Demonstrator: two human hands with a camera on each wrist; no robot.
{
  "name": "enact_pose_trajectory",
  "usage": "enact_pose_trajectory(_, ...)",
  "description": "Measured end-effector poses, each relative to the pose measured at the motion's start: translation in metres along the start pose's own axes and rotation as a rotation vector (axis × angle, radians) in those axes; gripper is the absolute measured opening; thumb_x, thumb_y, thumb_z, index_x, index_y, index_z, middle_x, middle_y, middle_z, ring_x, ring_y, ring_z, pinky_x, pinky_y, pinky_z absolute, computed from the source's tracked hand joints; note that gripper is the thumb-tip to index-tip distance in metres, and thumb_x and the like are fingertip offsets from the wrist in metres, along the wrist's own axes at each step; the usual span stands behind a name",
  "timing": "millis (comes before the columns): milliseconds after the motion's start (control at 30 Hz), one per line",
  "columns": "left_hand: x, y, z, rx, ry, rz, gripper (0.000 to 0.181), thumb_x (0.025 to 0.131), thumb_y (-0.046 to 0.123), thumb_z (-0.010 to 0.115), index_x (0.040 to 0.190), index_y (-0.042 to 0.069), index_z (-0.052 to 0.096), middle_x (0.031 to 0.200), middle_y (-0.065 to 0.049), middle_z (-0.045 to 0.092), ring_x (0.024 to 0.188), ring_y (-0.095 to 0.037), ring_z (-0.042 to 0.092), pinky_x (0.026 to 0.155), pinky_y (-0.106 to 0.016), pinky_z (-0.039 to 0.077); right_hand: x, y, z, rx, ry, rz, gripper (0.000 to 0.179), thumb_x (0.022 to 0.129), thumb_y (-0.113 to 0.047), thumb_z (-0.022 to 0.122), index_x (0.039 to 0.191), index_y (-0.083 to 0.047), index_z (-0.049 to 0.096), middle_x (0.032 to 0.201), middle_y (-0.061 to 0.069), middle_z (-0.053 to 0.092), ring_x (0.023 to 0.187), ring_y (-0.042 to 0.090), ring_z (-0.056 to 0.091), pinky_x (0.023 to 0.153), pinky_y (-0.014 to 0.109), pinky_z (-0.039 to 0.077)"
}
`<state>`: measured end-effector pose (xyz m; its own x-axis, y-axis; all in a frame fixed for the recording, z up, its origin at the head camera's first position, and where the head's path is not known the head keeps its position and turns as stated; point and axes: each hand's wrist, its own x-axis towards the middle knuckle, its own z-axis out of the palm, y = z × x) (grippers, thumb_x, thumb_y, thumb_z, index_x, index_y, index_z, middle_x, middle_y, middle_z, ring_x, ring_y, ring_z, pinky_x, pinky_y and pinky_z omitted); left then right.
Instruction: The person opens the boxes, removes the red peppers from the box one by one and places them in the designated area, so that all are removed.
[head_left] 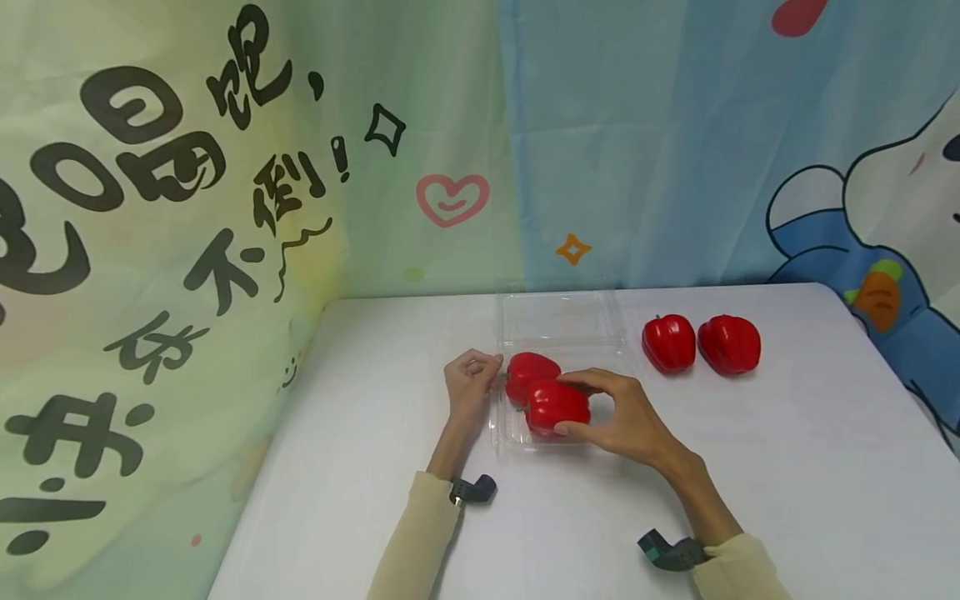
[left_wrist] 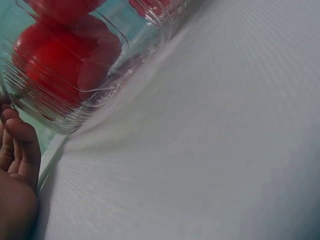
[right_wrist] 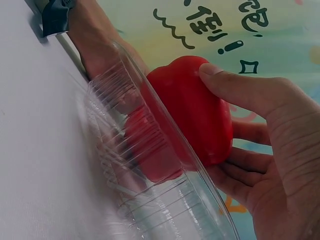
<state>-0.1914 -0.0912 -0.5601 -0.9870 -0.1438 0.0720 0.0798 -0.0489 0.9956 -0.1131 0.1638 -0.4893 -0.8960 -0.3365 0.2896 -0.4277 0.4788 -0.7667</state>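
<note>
A red bell pepper [head_left: 557, 407] is in my right hand [head_left: 630, 421], thumb on one side and fingers on the other. In the right wrist view this pepper [right_wrist: 192, 112] is partly above the rim of a clear plastic clamshell box [right_wrist: 172, 212]. Another red bell pepper [head_left: 529, 368] lies inside the box, at its left side and behind the held one. My left hand [head_left: 472, 382] pinches the box's left rim with bent fingers; in the left wrist view its fingers [left_wrist: 25, 135] are right at the ribbed wall.
The box's clear lid [head_left: 557, 319] lies folded back toward the curtain. To the right of the box, two more red bell peppers [head_left: 669, 343] [head_left: 729, 344] sit side by side on the white table [head_left: 810, 467]. A printed curtain [head_left: 637, 150] hangs behind the table.
</note>
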Motion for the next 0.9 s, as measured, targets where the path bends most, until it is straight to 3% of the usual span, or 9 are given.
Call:
enact_pose_trajectory(400,-0.001,-0.002,0.001,-0.011,0.009,-0.015,0.016,0.099,0.015,0.078,0.088,0.007,0.071,0.064,0.005,0.067,0.06,-0.008,0.056,0.058,-0.019,0.044,-0.005,-0.004,-0.01,-0.033,0.036,-0.033,0.074,0.074,-0.021,0.101,0.14,-0.011,0.071,0.137,0.008,0.076,0.12,0.027,0.073,0.091,0.054,0.066)
enact_pose_trajectory(767,-0.001,-0.001,0.001,-0.018,0.015,-0.03,0.016,0.099,0.016,0.079,0.087,0.009,0.072,0.065,0.004,0.068,0.061,-0.009,0.058,0.058,-0.019,0.046,-0.004,-0.006,-0.015,-0.039,0.067,-0.042,0.072,0.075,-0.021,0.1,0.141,-0.015,0.071,0.136,0.005,0.077,0.119,0.024,0.074,0.092,0.041,0.067)
enact_pose_trajectory(900,-0.001,0.001,0.001,-0.061,0.014,-0.041,0.015,0.098,0.013,0.08,0.088,0.006,0.072,0.066,0.004,0.07,0.059,-0.009,0.058,0.057,-0.018,0.046,-0.005,-0.004,-0.017,-0.038,0.096,-0.048,0.072,0.075,-0.019,0.1,0.14,-0.013,0.071,0.135,0.005,0.078,0.118,0.023,0.074,0.092,0.029,0.064)
